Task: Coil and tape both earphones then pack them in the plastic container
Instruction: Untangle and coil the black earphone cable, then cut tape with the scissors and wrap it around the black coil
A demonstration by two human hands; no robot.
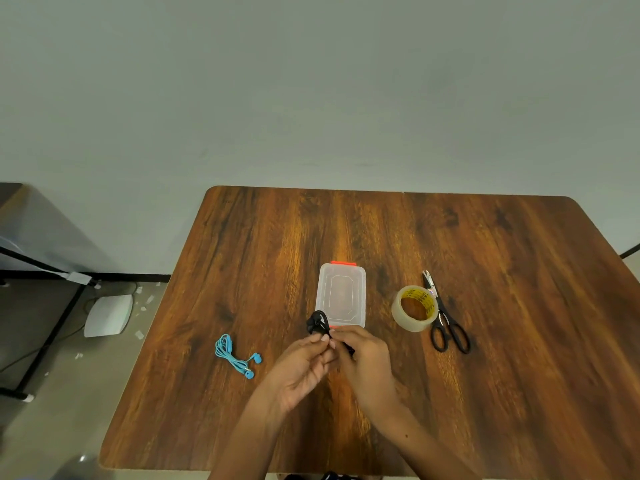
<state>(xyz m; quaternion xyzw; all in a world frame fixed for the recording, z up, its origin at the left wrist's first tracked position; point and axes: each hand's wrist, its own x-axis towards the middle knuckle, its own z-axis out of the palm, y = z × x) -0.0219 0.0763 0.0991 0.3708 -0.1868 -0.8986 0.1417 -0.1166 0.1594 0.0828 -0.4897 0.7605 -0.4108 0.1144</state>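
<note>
We see a brown wood-grain tabletop [485, 341] against a pale wall [311, 81]. Near its centre, both hands meet over the black earphones [318, 323]: the left hand [301, 368] and right hand [363, 362] each pinch the cord in a closed grip. The lidded container [341, 294] sits just beyond at 12 o'clock. Blue earphones [235, 356] lie at 9 o'clock; tape [415, 308] and scissors [445, 317], touching, at 2 o'clock. Grey floor [52, 375] lies left.

black earphones [318, 323] bunched in my two grips, just before the closed clear plastic container [341, 295]; blue earphones [235, 356] lie loosely coiled, well left.
</note>
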